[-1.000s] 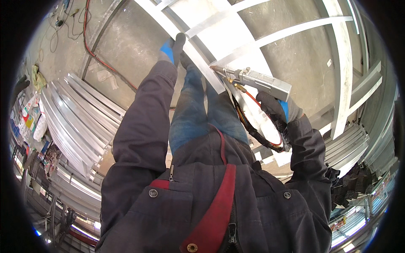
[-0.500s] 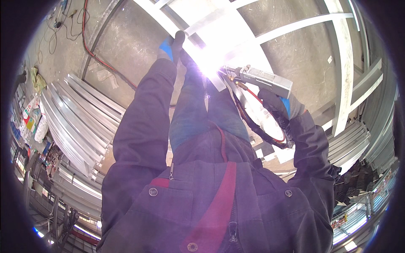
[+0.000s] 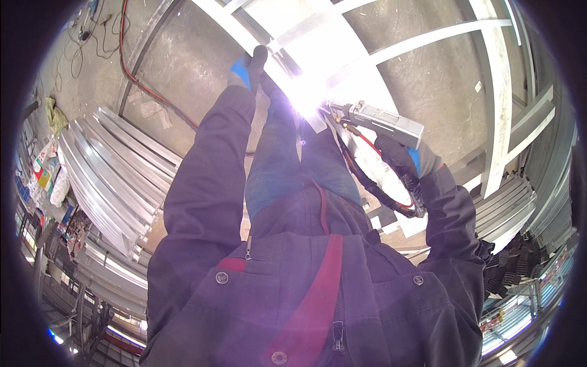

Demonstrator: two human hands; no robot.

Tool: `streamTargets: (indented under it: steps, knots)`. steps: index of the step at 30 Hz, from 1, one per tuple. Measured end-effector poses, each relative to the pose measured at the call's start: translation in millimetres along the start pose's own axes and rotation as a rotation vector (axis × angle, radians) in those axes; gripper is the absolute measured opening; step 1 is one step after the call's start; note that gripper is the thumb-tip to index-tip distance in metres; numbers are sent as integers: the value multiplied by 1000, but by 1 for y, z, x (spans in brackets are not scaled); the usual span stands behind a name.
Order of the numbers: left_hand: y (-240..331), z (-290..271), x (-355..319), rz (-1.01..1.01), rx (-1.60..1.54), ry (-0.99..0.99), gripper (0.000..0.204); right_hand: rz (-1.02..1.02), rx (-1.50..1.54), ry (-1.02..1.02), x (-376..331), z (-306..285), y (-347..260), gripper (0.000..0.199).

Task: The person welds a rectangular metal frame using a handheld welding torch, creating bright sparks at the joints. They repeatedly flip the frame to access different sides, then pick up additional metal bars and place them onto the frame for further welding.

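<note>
A blinding white-violet glare burns at the tip of the grey boxy welding gun (image 3: 388, 121). My right hand (image 3: 398, 156), in a dark glove with a blue patch, is closed around the gun below its body. A red and a black hose (image 3: 373, 189) loop down from it. My left hand (image 3: 252, 68), gloved alike, grips the edge of a long pale metal bar (image 3: 229, 27), thumb on top. Light washes out the joint where the gun's tip meets the metal, so its details are hidden.
Stacked metal profiles (image 3: 116, 177) lie at left, with more (image 3: 507, 208) at right. A welded frame's long bar (image 3: 498, 92) runs along the right. A red hose (image 3: 137, 82) and thin cables (image 3: 92, 37) cross the concrete floor at left. Bags (image 3: 52, 177) sit by the left edge.
The gun and my right hand have shifted very slightly. My left hand stays on the bar, and the glare is a little smaller.
</note>
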State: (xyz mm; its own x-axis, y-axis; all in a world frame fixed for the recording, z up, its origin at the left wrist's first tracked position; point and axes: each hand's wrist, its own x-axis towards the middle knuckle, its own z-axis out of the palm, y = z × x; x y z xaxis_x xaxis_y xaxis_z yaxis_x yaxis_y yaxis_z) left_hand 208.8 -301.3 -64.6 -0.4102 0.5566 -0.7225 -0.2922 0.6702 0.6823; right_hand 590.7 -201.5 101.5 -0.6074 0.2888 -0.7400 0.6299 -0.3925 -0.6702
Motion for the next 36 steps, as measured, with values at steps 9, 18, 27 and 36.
streamTargets:
  steps: [9,18,27,36]
  knots:
    - [1,-1,0,-28,-29,-4,75,-3,-14,60,-9,4,-5,22]
    - [4,0,4,-69,-40,-29,76,166,385,282,-98,6,10,44]
    - [-25,-2,27,-200,-354,-26,64,50,641,602,-125,28,54,59]
    - [-32,4,1,-247,-296,-121,83,182,1115,880,-95,-61,192,40]
